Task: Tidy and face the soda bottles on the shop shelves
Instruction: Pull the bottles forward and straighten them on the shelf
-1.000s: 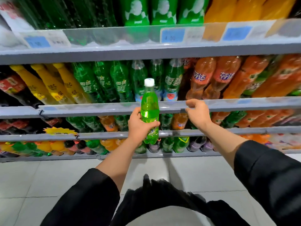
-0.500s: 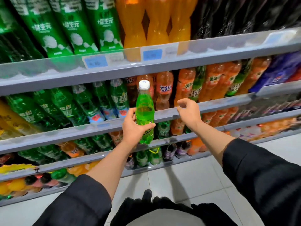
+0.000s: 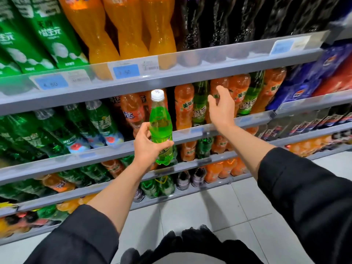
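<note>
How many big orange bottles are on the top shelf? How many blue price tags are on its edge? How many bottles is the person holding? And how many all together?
Big orange bottles: 3
Blue price tags: 3
Bottles held: 1, the green bottle in the left hand
Total: 7

Left hand (image 3: 147,147) covers green bottle (image 3: 161,124) label. Price tags (image 3: 125,71) blurred, partly unreadable. Top-shelf orange bottles (image 3: 106,25) cut off by upper edge.
</note>
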Demonstrator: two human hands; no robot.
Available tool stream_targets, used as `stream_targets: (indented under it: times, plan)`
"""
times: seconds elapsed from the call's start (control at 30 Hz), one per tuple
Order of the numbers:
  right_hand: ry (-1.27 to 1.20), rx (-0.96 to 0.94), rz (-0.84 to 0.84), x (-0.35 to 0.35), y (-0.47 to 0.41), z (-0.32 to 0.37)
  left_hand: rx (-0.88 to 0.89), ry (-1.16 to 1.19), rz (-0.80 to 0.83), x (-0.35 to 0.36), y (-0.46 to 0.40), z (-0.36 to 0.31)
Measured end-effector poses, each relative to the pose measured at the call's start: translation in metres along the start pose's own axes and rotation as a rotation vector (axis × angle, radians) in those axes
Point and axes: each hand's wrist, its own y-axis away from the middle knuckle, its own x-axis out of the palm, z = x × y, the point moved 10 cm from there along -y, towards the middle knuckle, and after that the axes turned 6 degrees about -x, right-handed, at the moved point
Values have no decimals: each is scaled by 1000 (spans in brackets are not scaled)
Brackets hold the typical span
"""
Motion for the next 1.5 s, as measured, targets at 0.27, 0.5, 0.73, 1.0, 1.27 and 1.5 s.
stream_targets:
  times: [0.27,0.5,0.73,1.0,1.27,1.5]
  plan:
    - [77,17,195,20,-41,-5,-54,-7,-16,13,-5,6]
    - [-65,153,217,40,-54,-19,-98,14,-50,8,-6,12]
    - [-26,122,160,32,-58,-23,-146,-22,-50,13,-6,21]
    - [23,71,229,28,-57,-21,-191,-129,-94,20,-3,26]
    - [47,14,262,22,-42,-18,-205,-103,-111,24,-1,25]
    - [0,-106,252,36,13,-20,-174,-98,-116,26,6,24]
